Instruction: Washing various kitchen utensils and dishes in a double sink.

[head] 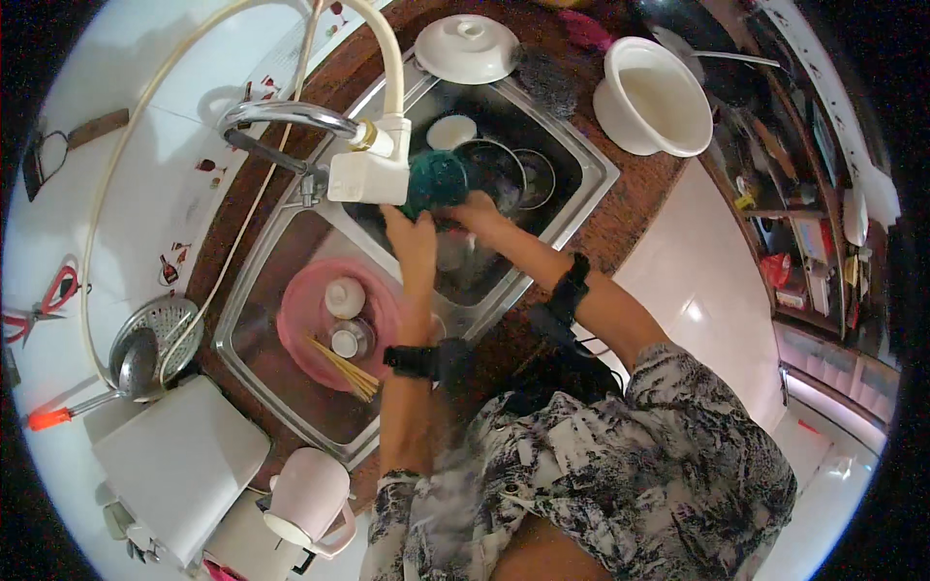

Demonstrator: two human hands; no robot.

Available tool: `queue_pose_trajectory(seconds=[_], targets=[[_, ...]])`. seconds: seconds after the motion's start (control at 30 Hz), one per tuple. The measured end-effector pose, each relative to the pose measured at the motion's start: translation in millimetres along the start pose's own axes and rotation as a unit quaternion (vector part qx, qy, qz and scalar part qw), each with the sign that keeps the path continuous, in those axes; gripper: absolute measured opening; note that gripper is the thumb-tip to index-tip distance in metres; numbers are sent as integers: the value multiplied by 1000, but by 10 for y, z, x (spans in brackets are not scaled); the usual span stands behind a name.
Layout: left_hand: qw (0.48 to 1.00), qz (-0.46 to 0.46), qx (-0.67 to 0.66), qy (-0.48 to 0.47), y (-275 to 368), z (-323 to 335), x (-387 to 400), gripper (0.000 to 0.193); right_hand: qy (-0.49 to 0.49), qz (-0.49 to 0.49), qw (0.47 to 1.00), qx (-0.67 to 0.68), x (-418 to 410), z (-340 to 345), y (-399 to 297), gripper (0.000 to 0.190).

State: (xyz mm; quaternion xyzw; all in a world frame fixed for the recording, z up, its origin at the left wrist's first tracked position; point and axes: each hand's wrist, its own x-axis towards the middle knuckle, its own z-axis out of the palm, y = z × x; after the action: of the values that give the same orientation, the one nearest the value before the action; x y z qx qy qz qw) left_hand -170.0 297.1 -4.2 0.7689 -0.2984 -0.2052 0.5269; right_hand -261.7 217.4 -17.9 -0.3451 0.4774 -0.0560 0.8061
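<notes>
Both of my hands are over the right-hand basin of a double steel sink (pixel 603 171), close beside the white tap filter (pixel 369 176). Between them is a dark green bowl-like vessel (pixel 437 180). My left hand (pixel 413 236) grips its near left edge, partly under the filter. My right hand (pixel 478 216) holds its near right side, and some of its fingers are hidden. Beyond the vessel, in the same basin, lie a small white dish (pixel 451 132), a dark round pan or bowl (pixel 501 171) and another round-rimmed piece (pixel 541 180).
In the left basin, a pink plastic tub (pixel 298 312) holds two white cups and chopsticks (pixel 349 374). A white lid (pixel 467 49) and white pot (pixel 654 98) stand beyond the sink. A pink kettle (pixel 309 497) and a colander (pixel 171 327) are at left.
</notes>
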Motion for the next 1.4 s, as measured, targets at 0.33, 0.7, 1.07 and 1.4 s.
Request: queue_pose_trajectory(seconds=[0.33,0.7,1.07,1.4], targets=[[995,49,18,90,259,121,-162,57,23,-233,956,-179,607,8,752,20],[997,-19,-60,42,281,56,-143,60,121,-122,977,-126,317,133,396,36],[997,-32,-51,-49,294,-238,-84,61,198,-364,786,-459,442,-61,184,31],[994,98,9,47,193,-185,-90,57,-45,-106,980,-163,111,-41,84,18]])
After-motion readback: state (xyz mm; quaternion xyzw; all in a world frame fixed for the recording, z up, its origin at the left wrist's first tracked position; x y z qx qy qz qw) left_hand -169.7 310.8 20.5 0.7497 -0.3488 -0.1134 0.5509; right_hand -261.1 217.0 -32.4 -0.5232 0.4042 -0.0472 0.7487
